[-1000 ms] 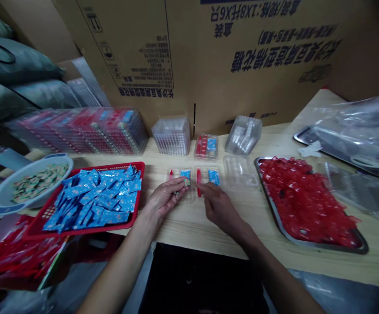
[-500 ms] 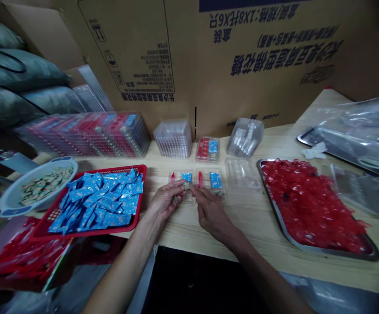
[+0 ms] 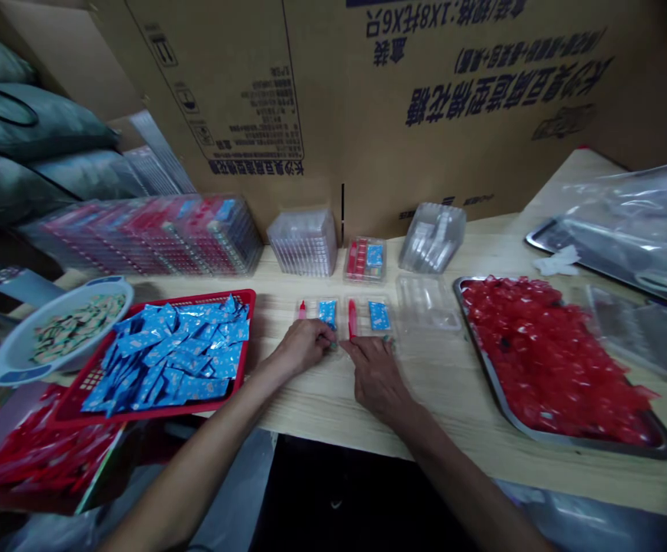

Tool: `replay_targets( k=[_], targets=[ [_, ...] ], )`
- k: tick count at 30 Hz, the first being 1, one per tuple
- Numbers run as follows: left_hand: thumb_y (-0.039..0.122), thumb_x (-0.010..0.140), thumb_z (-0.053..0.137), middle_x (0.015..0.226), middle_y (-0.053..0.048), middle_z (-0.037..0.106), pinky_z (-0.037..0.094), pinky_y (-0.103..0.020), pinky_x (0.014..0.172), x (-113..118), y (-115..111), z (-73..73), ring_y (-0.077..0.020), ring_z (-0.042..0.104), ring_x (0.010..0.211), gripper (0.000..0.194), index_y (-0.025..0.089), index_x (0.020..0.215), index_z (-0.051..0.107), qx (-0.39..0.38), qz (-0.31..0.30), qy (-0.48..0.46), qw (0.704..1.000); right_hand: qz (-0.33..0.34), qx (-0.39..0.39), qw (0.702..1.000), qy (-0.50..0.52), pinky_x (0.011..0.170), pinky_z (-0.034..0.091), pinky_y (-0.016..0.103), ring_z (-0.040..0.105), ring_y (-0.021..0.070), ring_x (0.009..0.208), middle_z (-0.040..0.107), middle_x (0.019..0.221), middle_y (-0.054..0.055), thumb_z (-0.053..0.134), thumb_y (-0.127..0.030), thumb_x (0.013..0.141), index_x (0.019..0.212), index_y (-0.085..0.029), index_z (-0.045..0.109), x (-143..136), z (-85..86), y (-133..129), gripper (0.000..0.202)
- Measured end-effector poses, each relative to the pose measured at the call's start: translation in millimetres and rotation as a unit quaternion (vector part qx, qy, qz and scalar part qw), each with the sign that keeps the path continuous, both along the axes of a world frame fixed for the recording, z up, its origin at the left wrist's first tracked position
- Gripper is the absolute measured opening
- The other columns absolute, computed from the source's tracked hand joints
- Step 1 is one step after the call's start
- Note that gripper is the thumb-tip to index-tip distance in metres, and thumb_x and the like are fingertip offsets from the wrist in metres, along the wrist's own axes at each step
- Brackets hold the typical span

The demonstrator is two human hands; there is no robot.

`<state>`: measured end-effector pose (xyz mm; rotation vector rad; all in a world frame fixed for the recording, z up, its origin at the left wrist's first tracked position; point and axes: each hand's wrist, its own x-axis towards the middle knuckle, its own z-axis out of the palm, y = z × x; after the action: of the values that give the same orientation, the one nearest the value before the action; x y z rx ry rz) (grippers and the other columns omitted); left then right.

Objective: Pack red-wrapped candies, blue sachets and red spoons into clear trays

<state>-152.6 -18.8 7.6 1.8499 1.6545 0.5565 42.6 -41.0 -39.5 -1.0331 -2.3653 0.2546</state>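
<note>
Two small clear trays lie side by side on the table, each with a red stick and a blue packet. My left hand is over the lower part of the left tray, fingers bent together just below its blue packet; what they pinch is too small to make out. My right hand rests at the lower edge of the right tray, below its red stick and blue packet. Its fingers point forward and lie close to the tray; their tips partly hide its lower compartments.
Left: a red basket of blue packets, a pale blue bowl of small green-and-beige packets. Right: a metal tray of red pieces. Behind: filled packs, clear stacks, a filled tray, a cardboard box.
My left hand has turned over, palm down, and lowered onto the left tray; the small green packet at its fingertips no longer shows. My right hand has shifted slightly down, away from my left fingers.
</note>
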Motion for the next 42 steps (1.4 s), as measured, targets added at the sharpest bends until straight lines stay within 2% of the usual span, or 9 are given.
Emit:
replay_targets(
  k=[6, 12, 15, 18, 21, 24, 30, 36, 42],
  targets=[
    [0.005, 0.073, 0.060, 0.083, -0.006, 0.070, 0.043, -0.026, 0.073, -2, 7, 1.1, -0.0191, 0.062, 0.078, 0.021, 0.018, 0.078, 0.076, 0.009, -0.088, 0.034, 0.995, -0.002, 0.009, 1.000, 0.000, 0.095, 0.036, 0.049, 0.048, 0.0289, 0.105, 0.062, 0.117, 0.016, 0.046, -0.002, 0.078, 0.127, -0.012, 0.061, 1, 1.1, -3, 0.053],
    [0.003, 0.069, 0.064, 0.085, -0.006, 0.067, 0.044, -0.028, 0.072, 5, -3, 1.2, -0.0183, 0.059, 0.077, 0.015, 0.017, 0.071, 0.071, -0.011, -0.009, 0.015, 1.000, 0.015, 0.034, 0.999, 0.018, 0.094, 0.038, 0.049, 0.050, 0.0291, 0.105, 0.063, 0.115, 0.015, 0.044, 0.000, 0.078, 0.122, -0.014, 0.063, 2, -7.2, -5, 0.050],
    [0.011, 0.077, 0.066, 0.083, -0.005, 0.067, 0.045, -0.025, 0.067, 4, -3, -0.2, -0.0156, 0.059, 0.073, 0.009, 0.016, 0.081, 0.071, -0.014, 0.069, -0.028, 0.997, 0.015, 0.039, 0.998, 0.046, 0.094, 0.038, 0.049, 0.051, 0.0294, 0.106, 0.062, 0.115, 0.014, 0.044, -0.001, 0.078, 0.122, -0.016, 0.062, 2, -13.4, -5, 0.050],
    [0.019, 0.085, 0.063, 0.078, -0.005, 0.067, 0.044, -0.022, 0.058, -1, -3, 3.9, -0.0129, 0.060, 0.065, 0.014, 0.013, 0.096, 0.069, -0.073, 0.158, -0.212, 0.962, 0.009, 0.034, 0.997, 0.065, 0.095, 0.038, 0.049, 0.052, 0.0288, 0.105, 0.062, 0.114, 0.013, 0.044, -0.001, 0.078, 0.122, -0.018, 0.061, 2, -15.2, -5, 0.050],
    [0.018, 0.087, 0.061, 0.074, -0.007, 0.068, 0.045, -0.021, 0.057, -6, -4, 13.8, -0.0113, 0.061, 0.060, 0.012, 0.009, 0.092, 0.068, -0.130, 0.188, -0.347, 0.910, 0.012, 0.027, 0.997, 0.070, 0.096, 0.039, 0.049, 0.052, 0.0286, 0.104, 0.061, 0.114, 0.013, 0.044, -0.001, 0.077, 0.122, -0.017, 0.060, 3, -10.9, -6, 0.050],
    [0.010, 0.082, 0.064, 0.071, -0.004, 0.067, 0.047, -0.020, 0.059, -11, -5, 23.6, -0.0091, 0.060, 0.057, 0.007, 0.010, 0.089, 0.067, -0.125, 0.214, -0.384, 0.890, 0.011, 0.013, 0.997, 0.071, 0.096, 0.039, 0.047, 0.051, 0.0285, 0.107, 0.061, 0.115, 0.014, 0.044, -0.001, 0.077, 0.123, -0.014, 0.059, 4, -4.4, -6, 0.051],
    [-0.010, 0.061, 0.068, 0.073, -0.003, 0.069, 0.054, -0.022, 0.069, -20, 1, 29.1, -0.0128, 0.067, 0.069, 0.032, 0.011, 0.084, 0.065, -0.196, 0.229, -0.434, 0.849, 0.006, -0.015, 0.997, 0.070, 0.097, 0.039, 0.047, 0.050, 0.0280, 0.107, 0.061, 0.115, 0.014, 0.046, -0.001, 0.075, 0.122, -0.014, 0.060, 7, 1.1, -3, 0.051],
    [-0.003, 0.065, 0.070, 0.069, -0.002, 0.070, 0.052, -0.019, 0.061, -26, 7, 30.1, -0.0112, 0.066, 0.064, 0.018, 0.013, 0.071, 0.066, -0.165, 0.191, -0.346, 0.904, 0.013, -0.020, 0.996, 0.081, 0.094, 0.040, 0.045, 0.049, 0.0277, 0.104, 0.061, 0.113, 0.014, 0.045, 0.000, 0.075, 0.120, -0.014, 0.062, 8, 0.6, -2, 0.050],
    [0.011, 0.066, 0.073, 0.061, 0.003, 0.064, 0.042, -0.019, 0.048, -27, 6, 34.3, -0.0103, 0.057, 0.048, 0.020, 0.016, 0.085, 0.066, -0.127, 0.093, -0.299, 0.941, 0.006, -0.018, 0.997, 0.073, 0.093, 0.040, 0.046, 0.049, 0.0277, 0.101, 0.061, 0.109, 0.014, 0.045, 0.001, 0.075, 0.118, -0.012, 0.063, 6, 2.4, -1, 0.048]
  ],
)
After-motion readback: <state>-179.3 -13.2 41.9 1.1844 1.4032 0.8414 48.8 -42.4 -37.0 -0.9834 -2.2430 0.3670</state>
